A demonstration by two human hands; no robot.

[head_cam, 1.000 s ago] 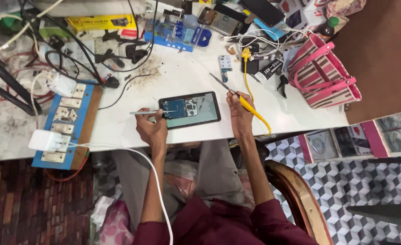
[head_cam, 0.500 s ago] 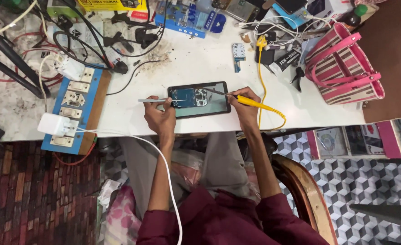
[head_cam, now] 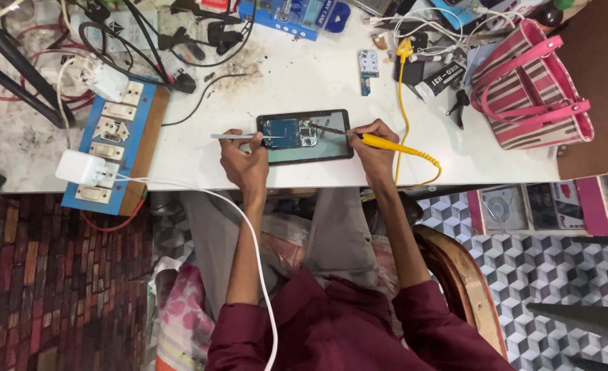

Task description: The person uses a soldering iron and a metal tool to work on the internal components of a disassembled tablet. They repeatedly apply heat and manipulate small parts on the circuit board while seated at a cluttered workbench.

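An opened phone (head_cam: 305, 137) lies face down on the white table (head_cam: 304, 75), its blue circuit board exposed. My left hand (head_cam: 243, 156) grips metal tweezers (head_cam: 235, 137) whose tips rest on the board's left side. My right hand (head_cam: 372, 143) holds a yellow-handled soldering iron (head_cam: 379, 143), its tip touching the board's right part. The iron's yellow cord (head_cam: 403, 89) runs up the table.
A blue switchboard (head_cam: 115, 137) with a white charger (head_cam: 82, 167) hangs over the left edge. A pink striped bag (head_cam: 531, 89) stands at right. Tangled black cables (head_cam: 173, 41), a small circuit board (head_cam: 368, 69) and tools crowd the back. A wooden chair (head_cam: 462, 275) is under me.
The view has shifted so the table sits lower and nearer in frame. Both hands stay on the phone, tweezers and iron still on the board.
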